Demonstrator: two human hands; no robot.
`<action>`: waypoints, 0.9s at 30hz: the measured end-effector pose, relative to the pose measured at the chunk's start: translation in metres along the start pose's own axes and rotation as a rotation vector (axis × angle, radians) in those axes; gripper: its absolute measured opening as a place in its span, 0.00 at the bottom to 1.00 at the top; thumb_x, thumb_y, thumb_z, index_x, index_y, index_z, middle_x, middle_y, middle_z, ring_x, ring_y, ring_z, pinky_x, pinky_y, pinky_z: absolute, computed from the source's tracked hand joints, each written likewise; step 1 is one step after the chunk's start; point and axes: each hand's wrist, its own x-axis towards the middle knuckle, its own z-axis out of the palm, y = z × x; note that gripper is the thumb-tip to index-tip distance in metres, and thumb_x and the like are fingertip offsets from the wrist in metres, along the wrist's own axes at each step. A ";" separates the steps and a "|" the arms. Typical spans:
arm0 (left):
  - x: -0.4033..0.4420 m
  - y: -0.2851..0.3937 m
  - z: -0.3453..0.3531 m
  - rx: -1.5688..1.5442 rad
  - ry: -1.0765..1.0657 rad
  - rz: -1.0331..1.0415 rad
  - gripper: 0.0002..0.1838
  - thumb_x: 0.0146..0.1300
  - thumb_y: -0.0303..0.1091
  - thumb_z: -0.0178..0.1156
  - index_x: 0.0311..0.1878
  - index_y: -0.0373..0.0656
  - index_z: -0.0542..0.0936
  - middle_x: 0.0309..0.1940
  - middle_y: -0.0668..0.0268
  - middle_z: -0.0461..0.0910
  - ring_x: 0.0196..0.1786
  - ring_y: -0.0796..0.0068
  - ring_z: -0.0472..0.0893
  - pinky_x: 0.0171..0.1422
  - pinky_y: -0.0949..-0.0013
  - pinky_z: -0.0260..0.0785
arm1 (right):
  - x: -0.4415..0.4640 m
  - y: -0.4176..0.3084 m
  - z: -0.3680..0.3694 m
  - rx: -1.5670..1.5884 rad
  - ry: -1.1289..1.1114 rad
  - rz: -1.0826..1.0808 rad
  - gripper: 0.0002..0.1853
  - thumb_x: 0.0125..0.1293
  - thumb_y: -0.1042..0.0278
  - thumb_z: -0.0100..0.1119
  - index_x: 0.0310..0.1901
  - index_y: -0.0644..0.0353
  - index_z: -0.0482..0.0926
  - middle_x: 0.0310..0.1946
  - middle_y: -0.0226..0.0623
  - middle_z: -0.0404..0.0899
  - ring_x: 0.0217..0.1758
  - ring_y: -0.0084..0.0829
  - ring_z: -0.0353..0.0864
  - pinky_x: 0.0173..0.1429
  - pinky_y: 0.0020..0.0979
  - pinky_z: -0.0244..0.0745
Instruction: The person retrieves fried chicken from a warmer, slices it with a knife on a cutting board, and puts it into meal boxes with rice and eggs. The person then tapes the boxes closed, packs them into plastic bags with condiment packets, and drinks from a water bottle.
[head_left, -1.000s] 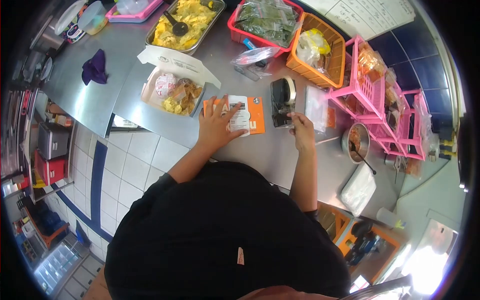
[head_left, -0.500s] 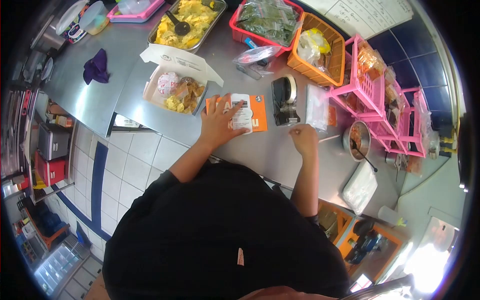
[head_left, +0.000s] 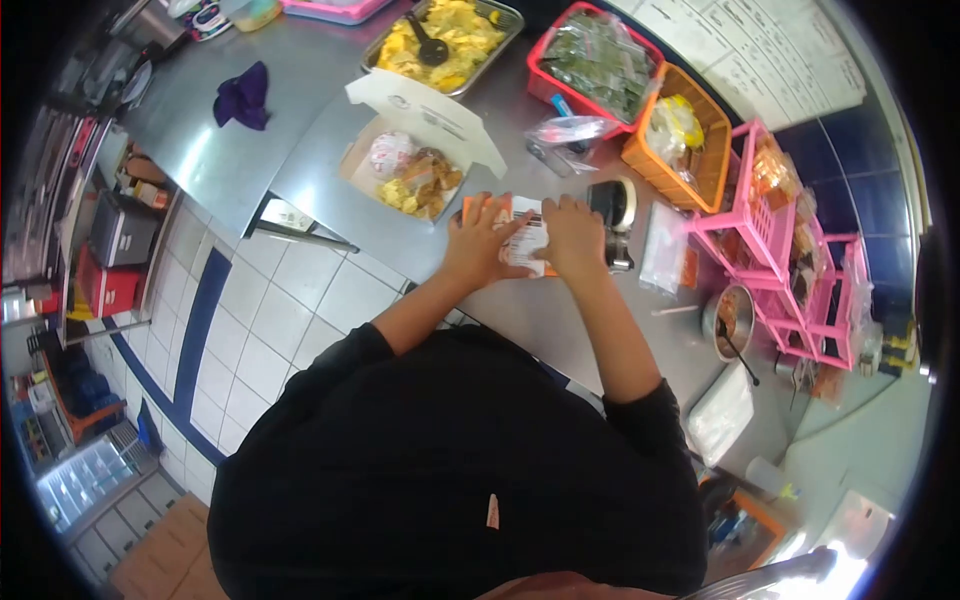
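Observation:
A white printed slip (head_left: 526,238) lies on an orange printed card (head_left: 473,210) on the steel counter. My left hand (head_left: 480,243) rests over the card's left side, fingers spread, the index finger and thumb reaching onto the slip. Over the right side is my right hand (head_left: 577,240), with its fingers bent down and slightly apart against the slip's edge and the card. Its palm hides that end. Just beyond the hands stands an open white takeaway box (head_left: 455,208), in which a paper-wrapped round portion (head_left: 392,154), brown fried pieces (head_left: 432,172) and yellow food (head_left: 405,197) sit.
A black device (head_left: 608,205) with a pale roll stands right of my hands, beside plastic packets (head_left: 662,247). Further back are a tray of yellow food (head_left: 478,78), a red basket (head_left: 540,80) and an orange basket (head_left: 713,160). Pink racks (head_left: 770,230) and a metal bowl (head_left: 712,325) stand right.
My right hand has moved left from the bare counter onto the right side of the card and slip. The left hand stays on the card. The whole view has shifted.

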 end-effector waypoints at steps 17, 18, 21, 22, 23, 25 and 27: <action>0.026 -0.216 -0.072 -0.451 0.412 -0.606 0.22 0.69 0.47 0.49 0.52 0.36 0.76 0.44 0.48 0.79 0.49 0.48 0.77 0.57 0.56 0.66 | -0.126 0.025 0.092 0.210 0.241 0.155 0.65 0.21 0.59 0.81 0.70 0.50 0.55 0.61 0.41 0.63 0.66 0.42 0.63 0.69 0.57 0.51; 0.026 -0.215 -0.071 -0.326 0.339 -0.553 0.22 0.71 0.48 0.45 0.48 0.37 0.78 0.41 0.48 0.79 0.46 0.46 0.77 0.55 0.55 0.68 | -0.140 0.040 0.097 0.188 0.207 0.255 0.66 0.21 0.59 0.81 0.70 0.49 0.54 0.62 0.41 0.63 0.67 0.43 0.62 0.70 0.58 0.51; 0.022 -0.191 -0.057 -0.224 0.266 -0.424 0.24 0.73 0.47 0.41 0.43 0.36 0.80 0.38 0.46 0.79 0.44 0.44 0.77 0.52 0.53 0.68 | -0.163 0.088 0.113 0.168 0.187 0.453 0.67 0.21 0.60 0.82 0.71 0.48 0.52 0.64 0.42 0.62 0.70 0.44 0.59 0.70 0.60 0.50; 0.017 -0.178 -0.049 -0.245 0.279 -0.370 0.23 0.73 0.45 0.41 0.42 0.36 0.79 0.38 0.45 0.79 0.45 0.43 0.76 0.52 0.52 0.67 | -0.171 0.099 0.118 0.162 0.198 0.531 0.68 0.22 0.60 0.82 0.72 0.47 0.51 0.66 0.42 0.60 0.71 0.44 0.57 0.70 0.61 0.49; 0.012 -0.161 -0.044 -0.253 0.267 -0.319 0.23 0.73 0.44 0.41 0.41 0.35 0.79 0.38 0.45 0.78 0.45 0.43 0.75 0.53 0.52 0.67 | -0.175 0.105 0.116 0.169 0.199 0.554 0.68 0.22 0.60 0.82 0.72 0.47 0.51 0.66 0.42 0.60 0.71 0.44 0.57 0.70 0.61 0.49; -0.004 -0.128 -0.030 -0.233 0.216 -0.266 0.22 0.74 0.42 0.40 0.43 0.33 0.78 0.39 0.44 0.77 0.44 0.42 0.75 0.53 0.52 0.66 | -0.174 0.114 0.098 0.083 0.113 0.611 0.70 0.23 0.59 0.83 0.73 0.47 0.48 0.69 0.44 0.57 0.74 0.43 0.54 0.71 0.62 0.46; -0.019 -0.105 -0.012 -0.210 0.174 -0.252 0.22 0.74 0.40 0.40 0.45 0.32 0.78 0.39 0.44 0.77 0.45 0.42 0.74 0.54 0.52 0.66 | -0.165 0.095 0.062 0.265 0.226 0.479 0.68 0.26 0.59 0.83 0.73 0.51 0.49 0.70 0.42 0.56 0.75 0.44 0.52 0.73 0.60 0.44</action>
